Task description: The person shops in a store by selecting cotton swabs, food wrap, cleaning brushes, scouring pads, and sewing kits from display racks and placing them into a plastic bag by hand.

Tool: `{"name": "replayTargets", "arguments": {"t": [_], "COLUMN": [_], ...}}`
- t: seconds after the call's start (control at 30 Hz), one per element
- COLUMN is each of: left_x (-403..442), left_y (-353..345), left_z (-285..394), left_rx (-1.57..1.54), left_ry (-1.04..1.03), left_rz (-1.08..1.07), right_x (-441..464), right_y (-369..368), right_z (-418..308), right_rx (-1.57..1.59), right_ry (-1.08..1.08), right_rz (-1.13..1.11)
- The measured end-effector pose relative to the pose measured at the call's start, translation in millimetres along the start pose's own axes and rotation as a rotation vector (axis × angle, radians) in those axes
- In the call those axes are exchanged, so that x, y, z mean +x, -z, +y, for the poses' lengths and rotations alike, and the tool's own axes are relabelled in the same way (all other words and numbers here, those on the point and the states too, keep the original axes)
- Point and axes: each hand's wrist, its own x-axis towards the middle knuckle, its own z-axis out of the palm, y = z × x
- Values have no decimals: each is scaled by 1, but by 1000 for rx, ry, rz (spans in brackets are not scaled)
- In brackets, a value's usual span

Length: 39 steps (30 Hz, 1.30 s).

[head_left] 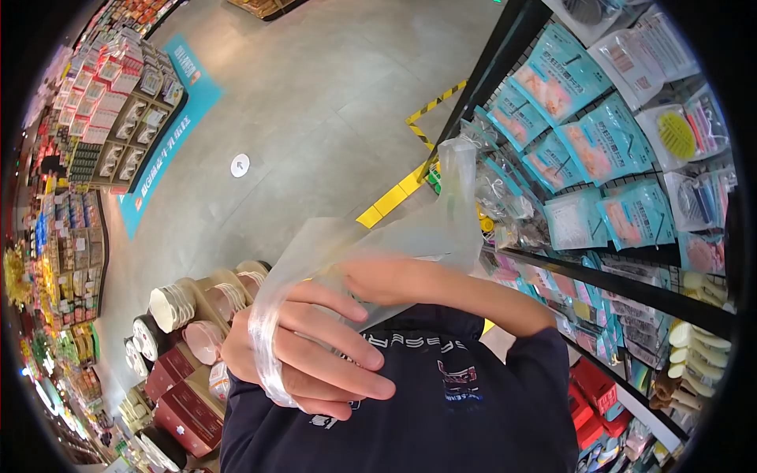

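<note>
I find the translucent white plastic bag (449,229) in front of the dark navy shirt (505,394). Its gathered handle loop (268,347) passes around my left hand (307,347), crossing near the knuckles. Those fingers are slightly parted and loosely bent, pointing across the shirt to the right; I see nothing pinched at their tips.

The bag's long axis runs from that loop away to the upper right, so its body lies beyond the left knuckles, on the side away from the shirt. My right hand (371,276) crosses from the right and is nearer the bag's middle. It is blurred and veiled by film; I cannot tell how far its fingers are open or whether they grip.

Beyond, on the right, a black metal rack (631,292) carries light-blue packets (560,75). Farther off, I note the grey floor (315,126) with a yellow floor strip (392,197).
</note>
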Motion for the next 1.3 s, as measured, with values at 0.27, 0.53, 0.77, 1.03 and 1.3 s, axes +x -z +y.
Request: {"name": "replayTargets", "arguments": {"t": [0.27,0.53,0.77,1.03,1.3], "left_x": [4,-5,-18,-31,-38], "left_y": [12,25,37,39,14], "left_z": [3,-3,-12,-28,-31], "left_rx": [-62,-36,-124,-202,-80], "left_ry": [15,44,53,116,99], "left_rz": [-111,-57,32,-3,44], "right_x": [26,29,-22,-163,-223], "right_y": [-20,-15,-7,-48,-105], "right_z": [17,13,-39,-91,-104], "right_rx": [-219,-350,-285,459,1361], "right_ry": [-106,-46,-324,-553,163], "right_rz": [150,461,671,1724,2061]}}
